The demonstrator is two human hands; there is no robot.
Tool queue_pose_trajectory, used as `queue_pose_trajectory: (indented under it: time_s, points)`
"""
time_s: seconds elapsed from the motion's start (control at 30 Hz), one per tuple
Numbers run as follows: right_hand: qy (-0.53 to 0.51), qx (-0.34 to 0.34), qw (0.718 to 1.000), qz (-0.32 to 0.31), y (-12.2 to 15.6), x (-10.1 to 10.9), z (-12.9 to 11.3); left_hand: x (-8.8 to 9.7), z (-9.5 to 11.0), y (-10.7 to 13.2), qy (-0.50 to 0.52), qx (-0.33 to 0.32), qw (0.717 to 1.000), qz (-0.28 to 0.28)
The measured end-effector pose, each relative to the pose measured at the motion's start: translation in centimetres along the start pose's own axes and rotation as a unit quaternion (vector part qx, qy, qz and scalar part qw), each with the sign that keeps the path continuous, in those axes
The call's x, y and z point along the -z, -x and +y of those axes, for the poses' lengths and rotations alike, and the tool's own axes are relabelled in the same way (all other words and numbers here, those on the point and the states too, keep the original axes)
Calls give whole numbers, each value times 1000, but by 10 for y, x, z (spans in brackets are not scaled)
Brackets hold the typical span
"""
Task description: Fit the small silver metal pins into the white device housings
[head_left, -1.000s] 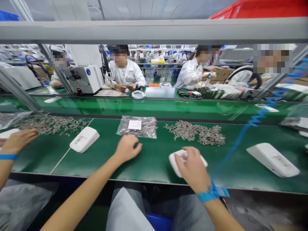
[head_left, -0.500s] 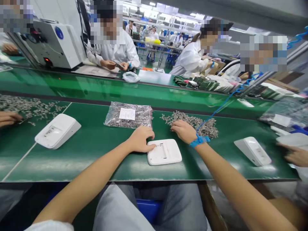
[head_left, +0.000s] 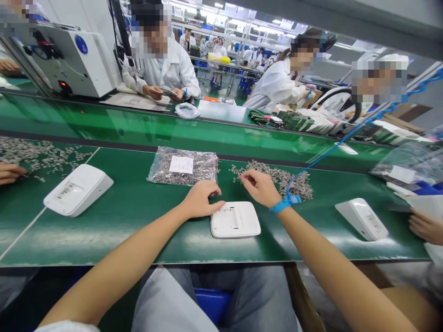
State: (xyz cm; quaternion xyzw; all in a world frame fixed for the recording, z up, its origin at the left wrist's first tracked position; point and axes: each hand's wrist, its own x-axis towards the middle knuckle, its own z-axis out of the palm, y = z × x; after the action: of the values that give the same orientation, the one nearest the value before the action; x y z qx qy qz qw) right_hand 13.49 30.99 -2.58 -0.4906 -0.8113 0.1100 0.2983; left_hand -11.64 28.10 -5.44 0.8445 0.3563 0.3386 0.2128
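The white plastic housing (head_left: 247, 219) is lying recess-up on the green bench (head_left: 194, 246). The left hand (head_left: 202, 199) is resting at the housing's far left corner; its fingers are curling loosely, its thumb is spreading apart from them to the housing's edge, and the grasp is remaining slack around nothing. The right hand (head_left: 261, 186) is reaching beyond the housing's far right corner, wrist bending inward above the blue strap (head_left: 281, 205), thumb and forefinger bunching close. Whether they are pinching anything cannot be told. This hand is hiding some of the small metal parts (head_left: 290, 177) beyond the housing. Beyond-left of it, the bag's label (head_left: 182, 164) is showing illegible print.
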Motion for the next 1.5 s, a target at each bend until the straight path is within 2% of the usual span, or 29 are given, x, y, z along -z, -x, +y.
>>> queue_pose_trajectory:
  time_s: [0.1, 0.17, 0.27, 0.37, 0.43, 0.53, 0.67, 0.9, 1.0, 1.13, 1.2, 1.23, 1.33, 1.43, 1.5]
  points:
    - [-125, -31, 991, -27, -9, -4, -21, -2, -3, -1, 8, 31, 997, 66]
    - [-208, -48, 976, -50, -15, -8, -37, -3, -5, -1, 22, 37, 995, 91]
    - [-322, -81, 939, -90, -19, -15, -60, -3, -4, -2, 45, 32, 994, 99]
    - [-390, -125, 906, -105, -21, -21, -74, -2, -2, -3, 70, 17, 992, 105]
    - [-401, -142, 900, -94, -22, -22, -77, -1, -1, -3, 94, 14, 988, 118]
    - [-379, -138, 911, -80, -23, -18, -77, 0, 1, -2, 119, 21, 981, 149]
    - [-366, -120, 914, -129, -23, -8, -76, 0, 1, -1, 115, 16, 980, 162]
    - [-380, -119, 889, -225, -17, -9, -71, -2, 0, 4, -18, -45, 997, 59]
    - [-347, -85, 908, -218, -15, -6, -69, -3, 0, 4, -36, -51, 997, 53]
    - [-157, 75, 973, -152, -13, 5, -69, -2, -1, 3, -15, -57, 996, 63]
    - [-77, 141, 981, -107, -12, 9, -69, -1, 0, 3, -2, -50, 996, 73]
    - [-59, 153, 982, -90, -11, 10, -69, -1, 0, 2, 1, -48, 996, 80]
    - [-65, 125, 986, -91, -9, 7, -63, -1, 0, 2, -5, -55, 994, 93]
    - [-96, 46, 988, -116, -12, 5, -44, -1, -1, 2, -18, -45, 993, 104]
    - [-81, -10, 988, -129, -16, 7, -26, -2, -1, 2, -24, -26, 993, 116]
